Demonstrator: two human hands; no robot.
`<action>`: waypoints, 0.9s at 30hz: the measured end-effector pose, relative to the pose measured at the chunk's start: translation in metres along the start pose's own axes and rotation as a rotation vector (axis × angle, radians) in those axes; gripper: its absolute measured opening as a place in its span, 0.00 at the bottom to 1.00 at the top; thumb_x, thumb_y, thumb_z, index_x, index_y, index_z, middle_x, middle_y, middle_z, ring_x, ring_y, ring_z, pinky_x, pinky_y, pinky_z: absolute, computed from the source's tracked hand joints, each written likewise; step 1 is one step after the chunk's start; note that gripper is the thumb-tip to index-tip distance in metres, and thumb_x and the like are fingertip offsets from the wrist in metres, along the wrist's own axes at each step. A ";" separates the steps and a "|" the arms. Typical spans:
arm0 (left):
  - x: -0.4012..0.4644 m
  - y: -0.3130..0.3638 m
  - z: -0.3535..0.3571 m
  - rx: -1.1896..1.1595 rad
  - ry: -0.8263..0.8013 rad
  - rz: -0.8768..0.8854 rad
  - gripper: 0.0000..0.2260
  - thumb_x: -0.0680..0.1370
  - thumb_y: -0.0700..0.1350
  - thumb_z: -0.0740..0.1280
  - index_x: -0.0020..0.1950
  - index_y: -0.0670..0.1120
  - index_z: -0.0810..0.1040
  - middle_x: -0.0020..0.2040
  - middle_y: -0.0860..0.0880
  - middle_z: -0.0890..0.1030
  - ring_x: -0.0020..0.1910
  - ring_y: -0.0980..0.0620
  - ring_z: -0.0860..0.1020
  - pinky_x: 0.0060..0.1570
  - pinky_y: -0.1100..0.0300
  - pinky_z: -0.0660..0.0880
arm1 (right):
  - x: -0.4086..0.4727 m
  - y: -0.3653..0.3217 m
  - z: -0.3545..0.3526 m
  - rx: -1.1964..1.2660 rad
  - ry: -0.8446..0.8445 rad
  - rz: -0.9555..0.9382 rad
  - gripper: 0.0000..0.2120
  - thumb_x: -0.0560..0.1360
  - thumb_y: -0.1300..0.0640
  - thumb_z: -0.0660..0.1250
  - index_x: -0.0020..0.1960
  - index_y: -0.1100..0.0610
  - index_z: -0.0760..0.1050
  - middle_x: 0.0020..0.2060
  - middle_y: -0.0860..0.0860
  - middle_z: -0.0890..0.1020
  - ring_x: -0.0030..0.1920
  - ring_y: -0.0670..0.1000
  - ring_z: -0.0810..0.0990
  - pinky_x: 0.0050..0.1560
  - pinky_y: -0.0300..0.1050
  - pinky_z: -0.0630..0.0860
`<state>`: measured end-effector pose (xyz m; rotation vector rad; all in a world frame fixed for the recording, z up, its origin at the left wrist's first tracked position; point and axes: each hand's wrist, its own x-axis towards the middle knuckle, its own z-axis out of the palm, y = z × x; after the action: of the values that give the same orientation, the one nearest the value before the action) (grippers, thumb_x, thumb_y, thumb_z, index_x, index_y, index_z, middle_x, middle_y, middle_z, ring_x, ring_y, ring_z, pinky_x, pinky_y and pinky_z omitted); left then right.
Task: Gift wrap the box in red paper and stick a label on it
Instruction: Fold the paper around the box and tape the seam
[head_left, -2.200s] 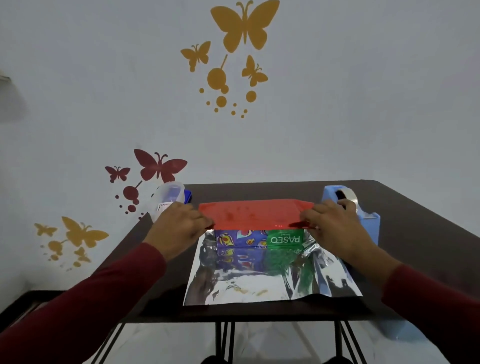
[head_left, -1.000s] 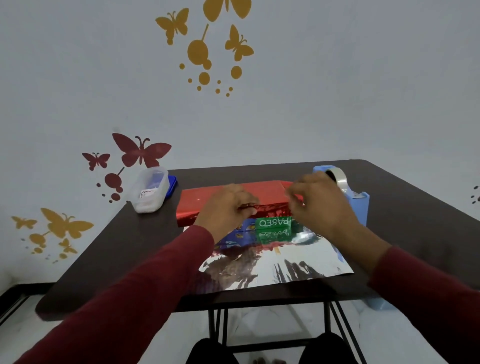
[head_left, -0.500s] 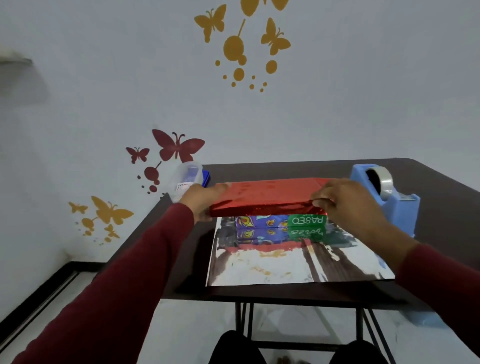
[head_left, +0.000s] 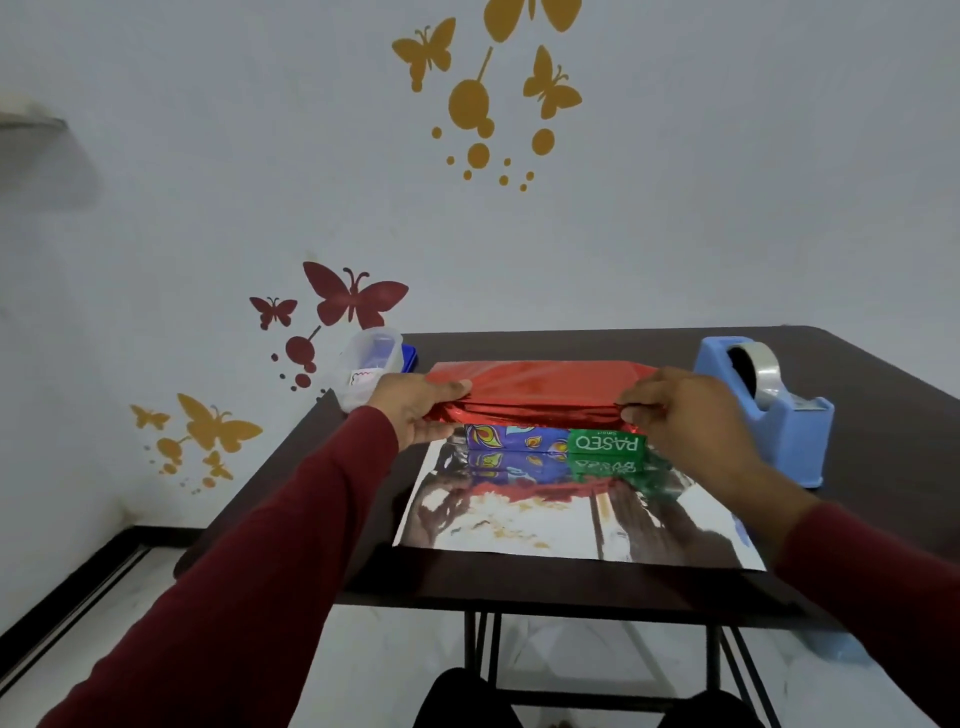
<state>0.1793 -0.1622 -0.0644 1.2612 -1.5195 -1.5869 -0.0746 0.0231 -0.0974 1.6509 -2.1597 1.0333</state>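
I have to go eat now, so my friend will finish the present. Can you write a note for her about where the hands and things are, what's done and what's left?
Left hand: pinches the left end of the red paper.
Right hand: pinches the right end of the same flap.
The box sits on the table on the paper's shiny side; the far flap is pulled over its top, and the front face is uncovered.
Tape dispenser: right of the box. Clear plastic container: far left.
Done: first flap folded over.
Left: fold up the near flap, tape it, close the ends, stick the label.
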 end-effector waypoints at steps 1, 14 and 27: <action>0.002 -0.002 0.002 -0.040 0.018 0.003 0.13 0.73 0.44 0.80 0.52 0.42 0.80 0.44 0.44 0.85 0.37 0.49 0.83 0.35 0.58 0.84 | 0.001 0.001 0.000 -0.001 -0.005 -0.001 0.08 0.77 0.61 0.74 0.55 0.55 0.88 0.52 0.50 0.86 0.54 0.52 0.83 0.51 0.38 0.68; 0.001 -0.040 0.008 -0.451 -0.066 -0.016 0.13 0.74 0.39 0.77 0.56 0.42 0.81 0.43 0.48 0.88 0.40 0.54 0.86 0.39 0.61 0.84 | 0.002 0.009 -0.003 0.012 -0.025 0.024 0.11 0.74 0.59 0.78 0.56 0.57 0.87 0.50 0.51 0.83 0.51 0.53 0.81 0.55 0.42 0.72; -0.039 -0.022 0.037 0.671 0.393 1.017 0.17 0.73 0.52 0.78 0.61 0.57 0.83 0.59 0.51 0.78 0.61 0.49 0.71 0.63 0.48 0.73 | -0.003 0.015 -0.004 -0.068 0.030 -0.081 0.12 0.72 0.62 0.79 0.55 0.58 0.87 0.51 0.51 0.86 0.52 0.56 0.84 0.52 0.50 0.79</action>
<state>0.1646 -0.1084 -0.0803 0.7629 -1.9924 -0.1734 -0.0885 0.0300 -0.1021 1.6669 -2.0671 0.9459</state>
